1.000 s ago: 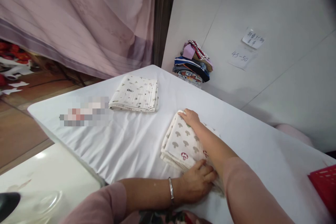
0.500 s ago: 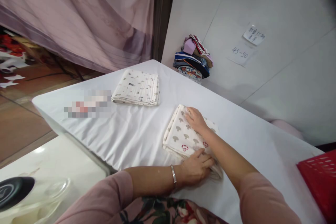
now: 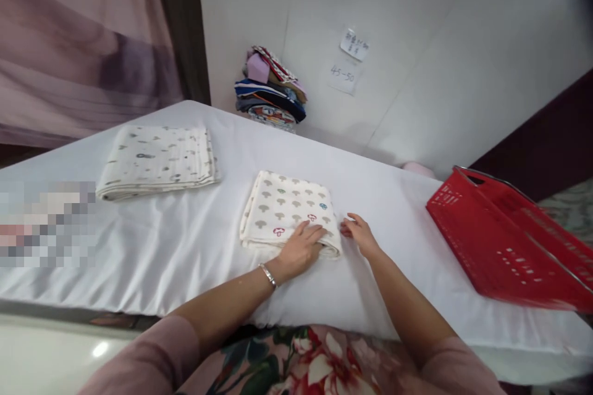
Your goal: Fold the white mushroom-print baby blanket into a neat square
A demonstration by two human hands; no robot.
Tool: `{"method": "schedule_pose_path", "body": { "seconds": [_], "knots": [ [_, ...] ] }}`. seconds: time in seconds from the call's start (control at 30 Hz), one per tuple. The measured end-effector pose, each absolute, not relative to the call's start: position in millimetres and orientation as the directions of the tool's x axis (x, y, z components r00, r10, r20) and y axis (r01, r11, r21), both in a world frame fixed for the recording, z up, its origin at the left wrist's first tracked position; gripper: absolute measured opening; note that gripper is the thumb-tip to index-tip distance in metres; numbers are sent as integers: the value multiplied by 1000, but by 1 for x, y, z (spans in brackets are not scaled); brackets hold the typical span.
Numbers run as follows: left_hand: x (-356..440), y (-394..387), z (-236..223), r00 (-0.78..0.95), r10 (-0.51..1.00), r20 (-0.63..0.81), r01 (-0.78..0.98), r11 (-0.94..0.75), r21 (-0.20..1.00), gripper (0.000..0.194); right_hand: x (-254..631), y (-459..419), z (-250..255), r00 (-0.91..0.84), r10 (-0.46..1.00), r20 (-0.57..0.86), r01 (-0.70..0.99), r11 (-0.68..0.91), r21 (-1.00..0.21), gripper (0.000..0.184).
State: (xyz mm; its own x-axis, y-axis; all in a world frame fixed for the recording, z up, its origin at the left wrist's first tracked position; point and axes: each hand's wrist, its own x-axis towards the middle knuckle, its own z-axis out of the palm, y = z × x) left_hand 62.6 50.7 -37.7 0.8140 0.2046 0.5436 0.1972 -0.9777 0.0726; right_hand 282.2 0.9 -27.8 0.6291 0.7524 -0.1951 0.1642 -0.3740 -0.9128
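Note:
A folded white muslin blanket [image 3: 285,197] with grey mushrooms and a few red, green and blue ones lies flat before me. My left hand [image 3: 301,253], with a silver bangle at its wrist, rests on the near right corner, fingers spread over the cloth. Just off the blanket's right edge is my right hand [image 3: 360,234], its fingers loosely bent and holding nothing. Farther left lies a second folded cloth [image 3: 160,160], white with small grey-green motifs.
All this lies on a white-covered table [image 3: 194,241]. A red perforated plastic basket [image 3: 482,241] stands at the right. Against the wall is a pile of folded clothes [image 3: 271,92], below paper notes [image 3: 354,44]. A blurred-out item sits at the left edge.
My view has swung right, bringing the red basket fully in. My right hand has left the top of the mushroom blanket and moved to beside its right edge; my left hand stays on it.

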Motion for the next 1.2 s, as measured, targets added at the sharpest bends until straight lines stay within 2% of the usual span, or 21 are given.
{"method": "schedule_pose_path", "body": {
  "seconds": [0.07,0.17,0.33,0.57,0.93,1.2],
  "knots": [
    [63,51,-35,820,201,536,202,-978,58,18,273,-3,-25,585,760,-284,50,-383,-922,47],
    [65,50,-32,824,200,530,214,-976,36,15,263,5,-22,520,789,-325,52,-410,-911,53],
    [65,46,-32,807,225,545,255,-967,22,13,258,26,-29,520,811,-269,106,-373,-922,64],
    [62,38,-31,782,243,574,299,-954,-3,16,258,31,-41,544,817,-191,101,-290,-952,66],
    [64,39,-35,743,248,621,347,-937,-41,16,261,33,-41,534,826,-182,136,-297,-945,49],
    [66,42,-32,730,271,628,372,-928,-32,20,262,33,-46,531,830,-168,157,-291,-944,44]
  ]
}}
